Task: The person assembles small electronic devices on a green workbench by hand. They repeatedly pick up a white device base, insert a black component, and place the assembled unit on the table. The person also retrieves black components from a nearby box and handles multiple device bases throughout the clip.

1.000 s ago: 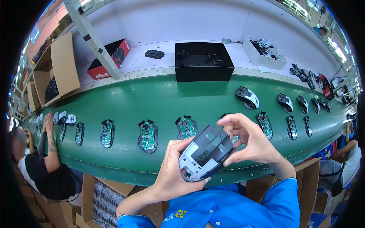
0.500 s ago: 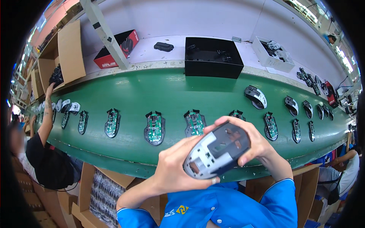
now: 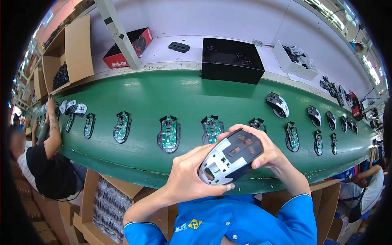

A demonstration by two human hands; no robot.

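Note:
Both my hands hold a black and white computer mouse shell (image 3: pixel 241 152), tilted above the near edge of the green belt. My left hand (image 3: pixel 188 173) grips its white, lower left end, thumb underneath and fingers along the upper side. At the black end, my right hand (image 3: pixel 267 149) is closed round the edge. Openings in the shell show through. Just beyond my hands lie mouse bases with green circuit boards: one base (image 3: pixel 169 134) to the left, another base (image 3: pixel 212 127) partly behind my left fingers, and a third base (image 3: pixel 258 123) partly behind my right hand.
More bases stand along the green belt (image 3: pixel 163 90). A black and white mouse shell (image 3: pixel 277 105) lies at the right, with several beyond. A black box (image 3: pixel 232 75), red box (image 3: pixel 116 59) and white box (image 3: pixel 300 71) stand on the back shelf. A co-worker (image 3: pixel 49 163) is at left.
The shell has turned slightly in my hands and shifted a little up and left. The left co-worker's hand has moved from the carton down to the belt.

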